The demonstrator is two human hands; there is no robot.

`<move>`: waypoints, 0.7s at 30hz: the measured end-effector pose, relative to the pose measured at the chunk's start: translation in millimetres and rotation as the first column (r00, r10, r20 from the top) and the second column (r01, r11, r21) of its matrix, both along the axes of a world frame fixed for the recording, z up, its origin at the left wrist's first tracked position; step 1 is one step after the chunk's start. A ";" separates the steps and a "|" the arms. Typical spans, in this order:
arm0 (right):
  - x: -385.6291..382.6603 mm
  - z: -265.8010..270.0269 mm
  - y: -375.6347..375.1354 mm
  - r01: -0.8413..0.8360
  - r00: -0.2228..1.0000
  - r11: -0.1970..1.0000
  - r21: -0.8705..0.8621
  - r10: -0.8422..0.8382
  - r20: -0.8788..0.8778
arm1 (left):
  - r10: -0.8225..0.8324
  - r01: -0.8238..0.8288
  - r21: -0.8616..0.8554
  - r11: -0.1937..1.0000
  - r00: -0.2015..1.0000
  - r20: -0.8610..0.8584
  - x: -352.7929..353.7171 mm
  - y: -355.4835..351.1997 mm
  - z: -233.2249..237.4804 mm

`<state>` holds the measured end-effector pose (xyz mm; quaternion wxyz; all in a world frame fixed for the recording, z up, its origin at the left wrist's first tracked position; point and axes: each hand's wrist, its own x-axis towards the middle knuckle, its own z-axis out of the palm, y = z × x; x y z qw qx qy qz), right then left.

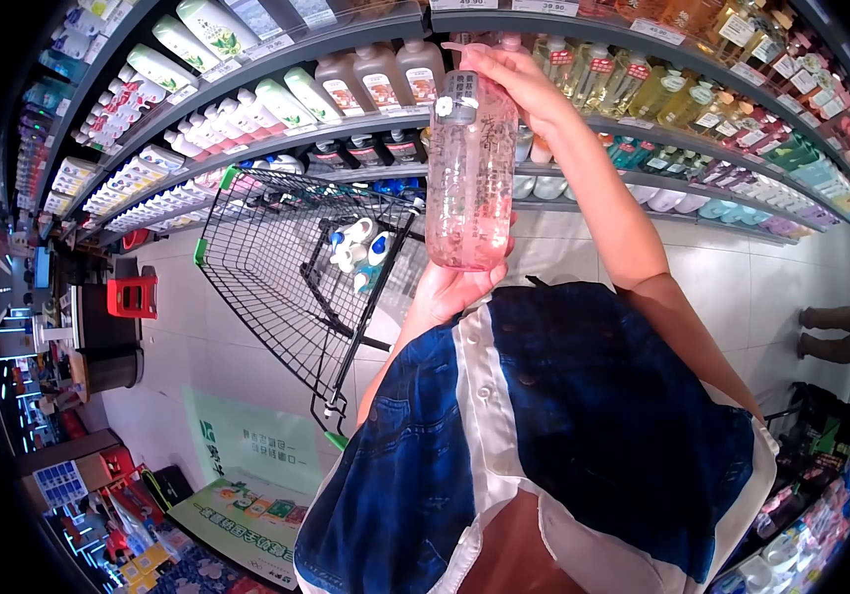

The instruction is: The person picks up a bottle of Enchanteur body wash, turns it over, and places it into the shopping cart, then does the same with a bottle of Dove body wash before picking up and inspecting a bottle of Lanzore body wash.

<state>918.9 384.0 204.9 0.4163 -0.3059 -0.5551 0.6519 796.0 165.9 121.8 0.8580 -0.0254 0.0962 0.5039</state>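
Observation:
A large clear pink bottle (471, 188) stands upright in front of my chest, with a dark label near its top. My right hand (512, 77) is closed round its neck and pump top. Underneath, my left hand (461, 287) grips the bottle's base, its fingers partly hidden behind the bottle. To the left is a black wire shopping cart (256, 267) with green corners. White bottles with blue caps (350, 243) lie inside the cart.
Curved shelves (346, 117) packed with bottles run across the top. A red stool (133, 296) stands at the left. Another person's legs (831, 332) show at the right edge. A green poster stand (247, 530) is at the lower left.

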 end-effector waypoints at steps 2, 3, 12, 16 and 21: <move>0.3 -0.6 3.4 -0.018 1.000 1.000 -0.009 0.019 0.015 | 0.004 -0.004 -0.005 1.000 1.000 0.003 0.2 0.5 0.2; 0.1 -1.1 4.7 -0.027 1.000 1.000 -0.013 0.027 0.014 | 0.004 -0.004 -0.006 1.000 1.000 0.007 0.3 1.1 0.4; 0.9 -3.5 7.3 -0.053 0.999 0.998 -0.018 0.053 -0.011 | -0.018 0.020 -0.029 0.999 0.998 0.059 1.6 4.8 2.3; 1.4 -4.3 7.9 -0.043 0.999 0.999 -0.010 0.043 -0.009 | -0.021 0.023 -0.026 0.999 0.997 0.077 2.1 5.2 2.7; 0.3 -5.8 8.7 -0.035 0.999 0.999 -0.031 0.034 -0.023 | -0.008 0.011 -0.037 0.999 0.998 0.067 3.1 4.6 2.8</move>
